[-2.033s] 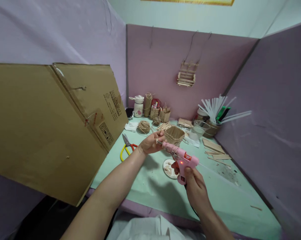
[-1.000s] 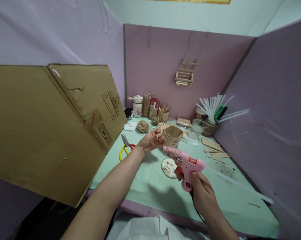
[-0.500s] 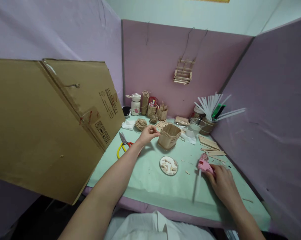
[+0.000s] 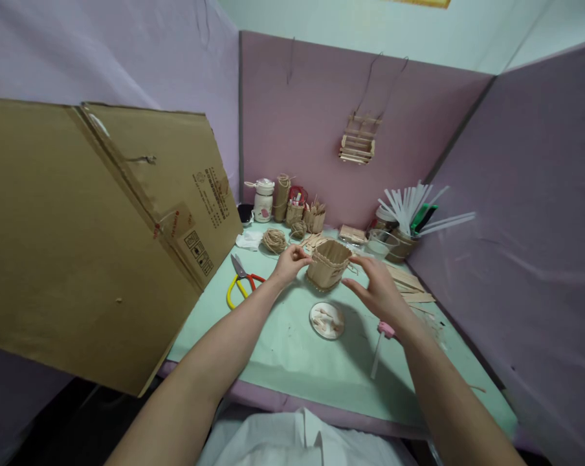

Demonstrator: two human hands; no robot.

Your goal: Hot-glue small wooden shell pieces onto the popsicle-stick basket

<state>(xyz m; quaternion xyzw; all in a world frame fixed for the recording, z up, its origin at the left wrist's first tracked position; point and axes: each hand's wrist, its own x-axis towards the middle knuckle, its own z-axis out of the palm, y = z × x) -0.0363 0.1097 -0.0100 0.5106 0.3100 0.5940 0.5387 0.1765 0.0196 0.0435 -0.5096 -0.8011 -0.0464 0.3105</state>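
Evidently, the tan, wavy-rimmed basket (image 4: 323, 274) stands upright.

The single view looks from head height, above and behind the fingers (image 4: 303, 260), facing forward and down, at middling range, with the table (image 4: 277, 353) beneath them and the wall (image 4: 297, 129) beyond.

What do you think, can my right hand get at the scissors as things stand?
Probably not straight across: the basket and your left hand lie between your right hand and the scissors. Going over or around them might work.
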